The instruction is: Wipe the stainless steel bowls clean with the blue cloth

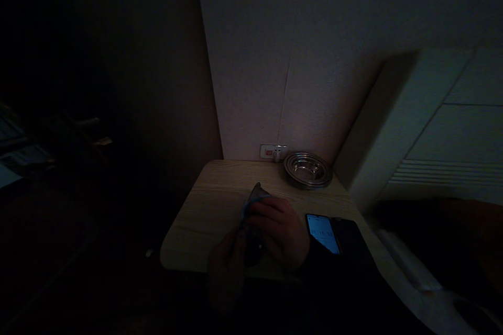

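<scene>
The scene is very dark. My right hand [279, 230] is closed, fingers curled over a thin bluish cloth [251, 203] pressed against a dark grey object [258, 191] whose pointed tip sticks out beyond the fingers. Lower and to its left, my left hand [228, 261] is closed with its fingertips pinching the near side of the same object. Its kind cannot be made out, since both hands and shadow cover most of it. Both hands are over the near part of a small wooden table [200, 209].
Nested round metal bowls [307, 170] stand at the table's back right. A lit phone [323, 233] lies right of my right hand, in a dark flip cover. Against the wall behind is a socket panel [274, 152] with a plug. A pale headboard-like panel [444, 131] rises at right.
</scene>
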A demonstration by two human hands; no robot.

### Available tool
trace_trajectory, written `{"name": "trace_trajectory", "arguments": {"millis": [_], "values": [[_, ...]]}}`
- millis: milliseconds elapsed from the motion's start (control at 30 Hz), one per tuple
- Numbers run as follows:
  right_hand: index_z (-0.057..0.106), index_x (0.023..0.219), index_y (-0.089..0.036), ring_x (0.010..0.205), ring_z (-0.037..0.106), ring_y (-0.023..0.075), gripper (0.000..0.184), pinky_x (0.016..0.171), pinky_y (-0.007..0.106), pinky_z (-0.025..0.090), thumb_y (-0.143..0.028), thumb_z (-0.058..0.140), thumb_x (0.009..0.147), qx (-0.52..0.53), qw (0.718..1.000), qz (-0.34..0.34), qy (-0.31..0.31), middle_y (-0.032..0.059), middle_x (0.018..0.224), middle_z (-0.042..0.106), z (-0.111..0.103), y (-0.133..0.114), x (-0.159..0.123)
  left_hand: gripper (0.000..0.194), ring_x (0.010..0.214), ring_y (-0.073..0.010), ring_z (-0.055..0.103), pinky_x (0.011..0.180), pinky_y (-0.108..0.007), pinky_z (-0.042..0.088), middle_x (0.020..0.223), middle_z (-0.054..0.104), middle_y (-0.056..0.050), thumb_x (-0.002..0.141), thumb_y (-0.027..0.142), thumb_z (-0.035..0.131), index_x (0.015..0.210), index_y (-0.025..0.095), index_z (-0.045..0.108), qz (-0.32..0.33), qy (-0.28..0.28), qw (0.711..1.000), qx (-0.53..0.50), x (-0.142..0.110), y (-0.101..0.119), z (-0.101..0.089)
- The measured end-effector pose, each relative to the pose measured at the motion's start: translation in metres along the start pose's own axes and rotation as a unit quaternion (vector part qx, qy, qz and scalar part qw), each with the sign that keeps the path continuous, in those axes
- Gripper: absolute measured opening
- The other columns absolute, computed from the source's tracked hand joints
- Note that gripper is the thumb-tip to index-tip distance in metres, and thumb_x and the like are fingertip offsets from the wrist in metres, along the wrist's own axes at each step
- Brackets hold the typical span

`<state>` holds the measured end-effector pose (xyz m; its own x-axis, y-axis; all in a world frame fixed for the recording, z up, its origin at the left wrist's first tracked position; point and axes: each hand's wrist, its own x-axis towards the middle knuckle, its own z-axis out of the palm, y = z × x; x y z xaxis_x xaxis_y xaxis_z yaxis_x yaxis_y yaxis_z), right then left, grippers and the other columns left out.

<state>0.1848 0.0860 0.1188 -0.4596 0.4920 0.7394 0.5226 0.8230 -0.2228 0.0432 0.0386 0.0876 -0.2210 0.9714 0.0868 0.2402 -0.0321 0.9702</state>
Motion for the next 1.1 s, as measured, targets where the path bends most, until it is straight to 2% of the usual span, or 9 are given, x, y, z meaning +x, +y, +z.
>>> {"name": "trace_trajectory", "arguments": {"millis": [133, 267, 400, 533, 667, 767, 833, 967, 1100], "values": [[0.062, 0.103, -0.017, 0.098, 0.053, 0.0218, 0.031, 0.083, 0.039, 0.046, -0.012, 0.041, 0.082, 0.0, 0.999, 0.036, 0.021, 0.0098, 0.106, 0.064, 0.0, -0.003, 0.002, 0.043, 0.073, -0.0213, 0.066, 0.063, -0.027, 0.051, 0.082, 0.072, -0.008, 0.077, 0.05, 0.046, 0.082, 0.015, 0.07, -0.017, 0.018, 1.0, 0.006, -0.001, -0.001, -0.002], [0.063, 0.101, -0.02, 0.099, 0.052, 0.0223, 0.029, 0.084, 0.04, 0.045, -0.014, 0.043, 0.081, 0.022, 1.0, 0.011, 0.008, 0.0068, 0.105, 0.064, 0.003, -0.003, 0.002, 0.043, 0.07, -0.0212, 0.066, 0.061, -0.027, 0.052, 0.081, 0.072, -0.009, 0.077, 0.05, 0.045, 0.081, 0.015, 0.07, -0.005, 0.013, 1.0, 0.02, -0.003, -0.002, -0.005], [0.062, 0.101, -0.017, 0.095, 0.055, 0.0204, 0.032, 0.083, 0.037, 0.047, -0.009, 0.039, 0.08, 0.029, 0.995, 0.081, 0.046, 0.0094, 0.104, 0.064, 0.007, 0.002, 0.003, 0.044, 0.073, -0.0218, 0.066, 0.064, -0.027, 0.052, 0.079, 0.072, -0.009, 0.077, 0.051, 0.045, 0.08, 0.015, 0.07, 0.003, 0.033, 0.999, 0.033, -0.004, -0.007, -0.004], [0.062, 0.101, -0.018, 0.1, 0.054, 0.0208, 0.032, 0.087, 0.038, 0.045, -0.011, 0.041, 0.079, 0.047, 0.997, 0.055, 0.027, 0.0078, 0.105, 0.064, 0.006, 0.007, 0.003, 0.046, 0.075, -0.0229, 0.066, 0.068, -0.03, 0.052, 0.082, 0.072, -0.009, 0.075, 0.053, 0.046, 0.083, 0.015, 0.07, -0.015, 0.022, 0.999, 0.032, -0.006, -0.012, -0.003], [0.063, 0.099, -0.017, 0.091, 0.057, 0.02, 0.034, 0.08, 0.038, 0.048, -0.009, 0.037, 0.078, 0.041, 0.992, 0.115, 0.042, 0.0092, 0.097, 0.066, 0.004, 0.006, 0.004, 0.049, 0.081, -0.0249, 0.065, 0.072, -0.032, 0.051, 0.087, 0.071, -0.011, 0.072, 0.055, 0.048, 0.085, 0.014, 0.07, -0.044, 0.023, 0.999, 0.014, -0.007, -0.011, -0.004], [0.063, 0.099, -0.02, 0.101, 0.053, 0.021, 0.031, 0.087, 0.039, 0.045, -0.012, 0.041, 0.079, 0.075, 0.994, 0.069, 0.032, 0.0073, 0.105, 0.064, 0.007, 0.001, 0.006, 0.047, 0.078, -0.0241, 0.065, 0.071, -0.031, 0.051, 0.086, 0.071, -0.011, 0.072, 0.054, 0.048, 0.083, 0.013, 0.069, -0.042, 0.022, 0.999, 0.02, -0.005, -0.009, -0.006], [0.064, 0.098, -0.02, 0.098, 0.054, 0.02, 0.032, 0.088, 0.039, 0.044, -0.011, 0.04, 0.078, 0.079, 0.996, 0.035, 0.025, 0.007, 0.103, 0.065, 0.011, 0.001, 0.009, 0.046, 0.075, -0.0228, 0.065, 0.069, -0.03, 0.051, 0.081, 0.071, -0.009, 0.074, 0.053, 0.046, 0.081, 0.014, 0.069, -0.031, 0.024, 0.999, 0.015, -0.003, -0.007, -0.008], [0.064, 0.097, -0.018, 0.093, 0.057, 0.0193, 0.034, 0.083, 0.037, 0.047, -0.008, 0.037, 0.078, 0.061, 0.99, 0.116, 0.058, 0.0086, 0.099, 0.066, 0.019, 0.006, 0.011, 0.042, 0.073, -0.0208, 0.064, 0.066, -0.027, 0.05, 0.077, 0.071, -0.007, 0.075, 0.051, 0.047, 0.079, 0.015, 0.068, -0.03, 0.03, 0.999, 0.006, -0.002, -0.005, -0.009], [0.062, 0.102, -0.017, 0.104, 0.051, 0.0212, 0.031, 0.091, 0.04, 0.043, -0.011, 0.041, 0.079, 0.057, 0.997, 0.036, 0.044, 0.0083, 0.108, 0.063, 0.016, -0.001, 0.004, 0.041, 0.072, -0.0201, 0.064, 0.064, -0.026, 0.05, 0.076, 0.07, -0.006, 0.076, 0.05, 0.047, 0.079, 0.015, 0.067, -0.032, 0.025, 0.999, 0.0, -0.004, -0.005, -0.01]]}}
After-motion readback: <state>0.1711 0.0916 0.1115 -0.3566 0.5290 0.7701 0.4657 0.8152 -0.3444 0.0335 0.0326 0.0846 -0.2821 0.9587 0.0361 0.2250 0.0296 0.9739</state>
